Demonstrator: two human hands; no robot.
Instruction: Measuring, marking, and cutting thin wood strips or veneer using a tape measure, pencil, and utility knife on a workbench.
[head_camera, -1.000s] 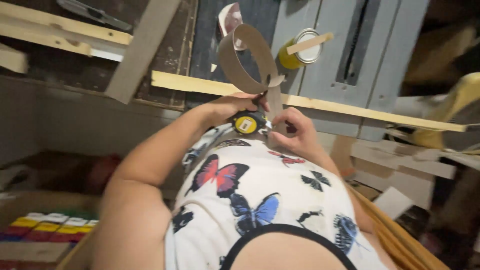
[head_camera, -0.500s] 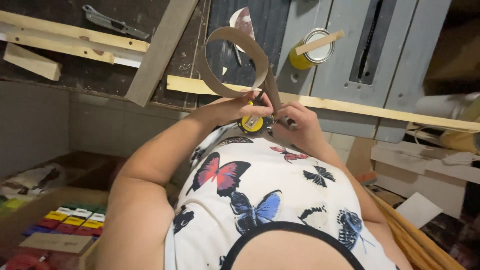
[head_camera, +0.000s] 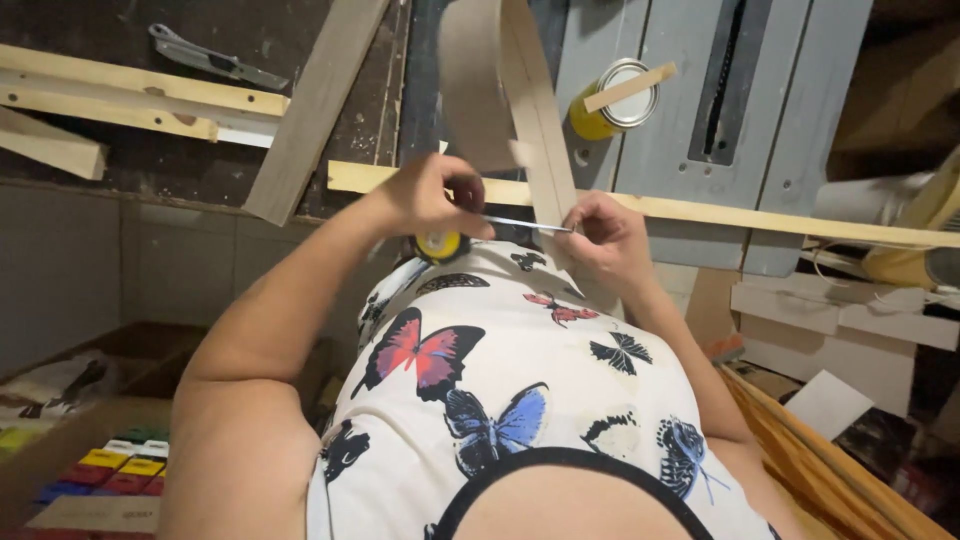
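My left hand (head_camera: 425, 195) grips a yellow and black tape measure (head_camera: 440, 243) at chest height. Its metal blade (head_camera: 520, 224) runs right to my right hand (head_camera: 605, 232), which pinches the blade's end against a curled strip of thin beige veneer (head_camera: 525, 110). The strip loops upward out of the top of the frame and hangs between my hands. Both hands sit just in front of a long pale wooden slat (head_camera: 760, 215) lying across the bench edge.
A yellow tin can (head_camera: 612, 100) with a wooden stick across it stands on a grey table saw top (head_camera: 680, 150). Wooden boards (head_camera: 120, 95) and a metal hand tool (head_camera: 205, 55) lie at the left. Coloured blocks (head_camera: 110, 470) sit in a box at lower left.
My hands have spread apart, pulling the tape blade out between them. The veneer loop has risen and now runs out of the top of the view.
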